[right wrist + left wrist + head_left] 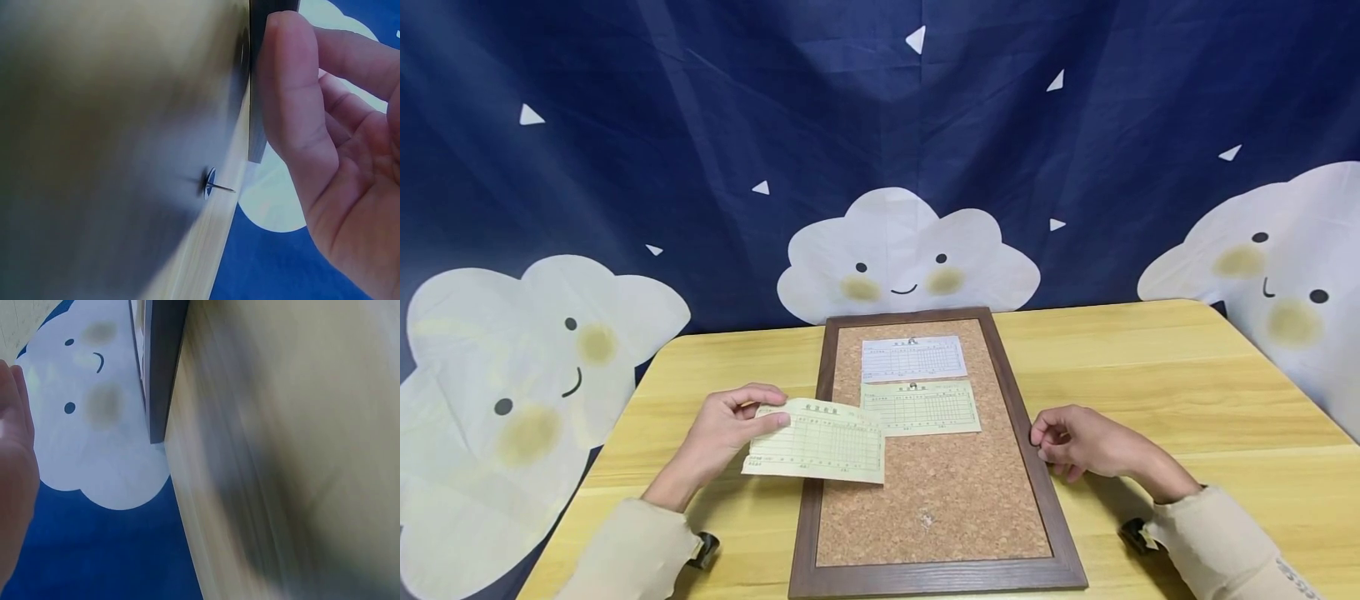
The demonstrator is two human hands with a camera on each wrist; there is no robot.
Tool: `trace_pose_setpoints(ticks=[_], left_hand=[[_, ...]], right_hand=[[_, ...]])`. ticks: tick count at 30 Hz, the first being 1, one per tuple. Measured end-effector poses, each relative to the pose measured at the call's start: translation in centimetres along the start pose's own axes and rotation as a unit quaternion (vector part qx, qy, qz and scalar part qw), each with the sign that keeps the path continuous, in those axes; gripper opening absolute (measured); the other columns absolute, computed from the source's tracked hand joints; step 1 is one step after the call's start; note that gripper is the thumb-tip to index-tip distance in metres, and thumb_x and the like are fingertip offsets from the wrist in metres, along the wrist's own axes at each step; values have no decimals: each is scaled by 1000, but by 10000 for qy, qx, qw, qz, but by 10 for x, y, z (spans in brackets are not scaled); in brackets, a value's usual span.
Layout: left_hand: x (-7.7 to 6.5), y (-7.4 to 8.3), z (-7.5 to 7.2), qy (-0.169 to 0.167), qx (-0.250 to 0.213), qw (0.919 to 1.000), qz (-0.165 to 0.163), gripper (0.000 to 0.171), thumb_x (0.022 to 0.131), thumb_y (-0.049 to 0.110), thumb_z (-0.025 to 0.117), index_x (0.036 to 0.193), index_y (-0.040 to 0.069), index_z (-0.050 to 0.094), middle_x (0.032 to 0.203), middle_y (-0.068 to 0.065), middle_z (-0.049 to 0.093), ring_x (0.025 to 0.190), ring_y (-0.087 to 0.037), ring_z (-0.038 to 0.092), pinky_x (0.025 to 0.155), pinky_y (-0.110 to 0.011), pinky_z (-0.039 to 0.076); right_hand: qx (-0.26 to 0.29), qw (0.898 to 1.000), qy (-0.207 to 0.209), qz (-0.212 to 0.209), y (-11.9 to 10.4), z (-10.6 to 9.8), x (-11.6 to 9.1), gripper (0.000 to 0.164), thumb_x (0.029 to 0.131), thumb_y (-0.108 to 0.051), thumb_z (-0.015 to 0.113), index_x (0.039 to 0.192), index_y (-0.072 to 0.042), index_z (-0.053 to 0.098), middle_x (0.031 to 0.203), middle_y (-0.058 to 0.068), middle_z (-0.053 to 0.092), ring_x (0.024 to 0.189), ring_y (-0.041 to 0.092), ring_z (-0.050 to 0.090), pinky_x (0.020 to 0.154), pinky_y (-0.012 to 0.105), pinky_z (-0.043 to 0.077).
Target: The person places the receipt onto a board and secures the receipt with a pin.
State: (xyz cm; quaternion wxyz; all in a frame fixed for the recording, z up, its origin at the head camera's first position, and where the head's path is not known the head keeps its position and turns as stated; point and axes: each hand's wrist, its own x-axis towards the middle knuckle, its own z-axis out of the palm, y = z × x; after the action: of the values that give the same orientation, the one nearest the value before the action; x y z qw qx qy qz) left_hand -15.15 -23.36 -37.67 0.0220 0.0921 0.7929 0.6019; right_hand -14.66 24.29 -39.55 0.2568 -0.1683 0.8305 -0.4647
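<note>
My left hand (733,425) pinches a pale green printed form (820,446) by its left end, thumb on top. The form hangs tilted over the left side of a cork board (925,475) and overlaps a second green form (921,410) tacked there. A white form (913,358) is tacked above that one. At the board's right edge is my right hand (1086,442), fingers curled and fingertips right at the brown wooden frame (1026,417); whether they grip something I cannot tell. On the table beside the frame lies a thumbtack (210,184), its point sticking up.
A small shiny spot (927,519) shows on the lower cork. The board lies on a light wooden table (1187,375). Behind the table hangs a dark blue cloth (730,100) with smiling clouds. Dark wrist cameras sit at both beige sleeves (1217,542).
</note>
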Motion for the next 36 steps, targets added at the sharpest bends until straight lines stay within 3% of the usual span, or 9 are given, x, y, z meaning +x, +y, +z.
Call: trace_pose_setpoints(ticks=[10, 21, 36], left_hand=[[4, 0, 10, 80, -259, 9996, 49, 29, 82, -1, 80, 105, -14, 69, 106, 4, 68, 95, -6, 66, 79, -20, 55], [6, 3, 28, -101, -669, 9977, 27, 30, 82, -6, 78, 106, -19, 65, 111, -8, 65, 86, -8, 67, 71, -21, 56], [9, 5, 49, -160, -856, 9962, 0, 31, 82, -6, 78, 107, -18, 65, 116, -15, 64, 94, -9, 66, 75, -21, 55]], right_hand=[[-21, 10000, 5, -17, -1, 0, 0, 8, 93, 10, 58, 94, 2, 58, 80, 8, 58, 67, 22, 58, 53, 31, 54], [-72, 10000, 33, -33, 0, 0, 0, 8, 93, 10, 58, 94, 2, 58, 80, 8, 58, 68, 22, 58, 53, 31, 54], [-117, 9999, 77, -12, -1, 0, 1, 9, 92, 11, 58, 93, 2, 59, 79, 6, 57, 67, 22, 57, 52, 30, 53]])
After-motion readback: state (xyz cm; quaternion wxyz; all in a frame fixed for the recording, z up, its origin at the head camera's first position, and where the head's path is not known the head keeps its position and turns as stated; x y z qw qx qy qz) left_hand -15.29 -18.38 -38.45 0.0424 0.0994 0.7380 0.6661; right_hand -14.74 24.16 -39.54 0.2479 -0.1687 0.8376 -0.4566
